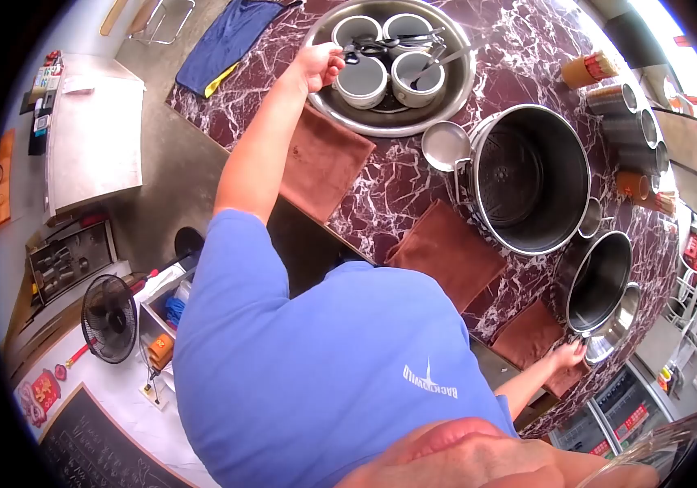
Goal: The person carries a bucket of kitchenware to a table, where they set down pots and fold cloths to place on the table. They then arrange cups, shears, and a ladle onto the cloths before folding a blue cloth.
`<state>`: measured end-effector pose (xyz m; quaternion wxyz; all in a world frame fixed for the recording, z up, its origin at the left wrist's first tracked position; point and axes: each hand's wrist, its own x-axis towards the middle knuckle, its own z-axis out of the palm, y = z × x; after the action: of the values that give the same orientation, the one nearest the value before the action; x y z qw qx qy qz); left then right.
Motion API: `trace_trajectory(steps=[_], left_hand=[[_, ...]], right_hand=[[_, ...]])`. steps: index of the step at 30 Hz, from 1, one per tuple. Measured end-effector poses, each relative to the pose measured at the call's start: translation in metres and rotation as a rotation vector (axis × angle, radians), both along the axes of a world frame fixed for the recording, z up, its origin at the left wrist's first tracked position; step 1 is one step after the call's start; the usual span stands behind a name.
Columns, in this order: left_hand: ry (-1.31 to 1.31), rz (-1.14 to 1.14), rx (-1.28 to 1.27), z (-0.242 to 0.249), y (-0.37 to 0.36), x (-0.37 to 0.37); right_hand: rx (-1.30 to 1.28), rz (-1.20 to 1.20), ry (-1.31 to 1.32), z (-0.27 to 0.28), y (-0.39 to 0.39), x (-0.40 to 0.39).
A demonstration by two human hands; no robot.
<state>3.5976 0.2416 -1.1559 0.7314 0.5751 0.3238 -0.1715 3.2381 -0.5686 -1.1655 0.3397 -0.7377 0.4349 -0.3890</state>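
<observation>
The large steel pot (531, 179) in the middle of the marbled counter (397, 183) serves as the landmark. On one side of it, well apart, sits a wide round steel basin (446, 102) holding four white cups (362, 79) with black scissors (381, 46) laid across them. One hand (317, 65), at the end of the long outstretched arm, reaches over the basin's near rim; its fingers are curled closed around the scissors' handle end, touching the rim of the nearest cup. The view is flipped and warped by the head camera, so I take this as the right hand, though that cannot be told for sure. On the other side of the pot, just beside it, stands a smaller steel pot (600, 281) with a shallow steel bowl (612, 325) leaning against it. The other hand (568, 355) rests with loosely spread, open fingers at the bowl's edge, on a brown cloth (531, 333). Two more brown cloths (446, 252) lie along the counter edge nearer the pot, and a small steel ladle (444, 145) rests against the pot's rim.
</observation>
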Motion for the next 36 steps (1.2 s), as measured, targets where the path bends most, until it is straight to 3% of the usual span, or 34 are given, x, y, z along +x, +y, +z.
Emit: trace_trajectory(steps=[1, 2, 4, 5, 6, 7, 9, 10, 14, 17, 19, 21, 24, 27, 28, 29, 31, 33, 36], left_hand=[[0.006, 0.001, 0.005, -0.003, 0.003, 0.0], [-0.009, -0.009, 0.038, -0.004, 0.006, -0.002], [-0.024, -0.014, 0.06, -0.016, 0.016, -0.004], [-0.106, 0.014, 0.273, -0.037, 0.021, -0.002], [-0.188, 0.04, 0.486, -0.05, 0.025, 0.0], [-0.191, 0.038, 0.476, -0.053, 0.025, 0.003], [0.043, 0.157, 0.295, -0.059, 0.015, 0.008], [0.063, 0.145, 0.195, -0.072, 0.018, 0.015], [-0.075, 0.265, 0.088, -0.073, 0.009, 0.021], [-0.132, 0.272, 0.246, -0.081, 0.036, 0.024], [-0.224, 0.227, 0.416, -0.045, 0.054, 0.002], [-0.324, 0.359, 0.289, -0.014, 0.063, -0.022], [-0.55, 0.46, 0.225, 0.008, 0.074, -0.069], [-0.666, 0.547, 0.118, 0.032, 0.058, -0.138], [-0.705, 0.506, 0.048, 0.032, 0.051, -0.16], [-0.737, 0.463, -0.027, 0.029, 0.043, -0.183], [-0.799, 0.34, -0.26, 0.025, 0.021, -0.222], [-0.793, 0.258, -0.232, 0.029, -0.012, -0.252], [-0.691, 0.161, -0.231, 0.027, -0.052, -0.293]], right_hand=[[-0.203, 0.179, -0.092, -0.014, -0.007, 0.023], [-0.303, 0.276, 0.026, 0.019, 0.061, 0.069], [-0.235, 0.535, -0.065, 0.078, 0.225, 0.164], [-0.157, 0.665, -0.066, 0.068, 0.263, 0.197], [0.075, 0.986, -0.148, 0.069, 0.319, 0.232], [0.058, 1.137, -0.028, 0.083, 0.389, 0.258], [-0.401, 1.431, 0.071, 0.055, 0.473, 0.321], [-0.475, 1.559, 0.018, 0.038, 0.516, 0.351], [-0.915, 1.606, 0.343, -0.046, 0.616, 0.434], [-0.933, 1.691, 0.423, -0.061, 0.638, 0.457], [-0.948, 1.688, 0.404, -0.059, 0.638, 0.463], [-0.962, 1.698, 0.353, -0.047, 0.637, 0.463], [-0.777, 1.602, 0.465, -0.024, 0.631, 0.46], [-0.398, 1.415, 0.337, -0.017, 0.598, 0.447], [-0.089, 1.409, 0.367, -0.001, 0.578, 0.431], [-0.315, 1.314, 0.126, -0.017, 0.551, 0.419], [0.339, 1.373, 0.344, 0.018, 0.495, 0.36], [0.675, 1.363, 0.197, 0.01, 0.43, 0.294], [1.033, 1.174, 0.279, 0.01, 0.349, 0.173]])
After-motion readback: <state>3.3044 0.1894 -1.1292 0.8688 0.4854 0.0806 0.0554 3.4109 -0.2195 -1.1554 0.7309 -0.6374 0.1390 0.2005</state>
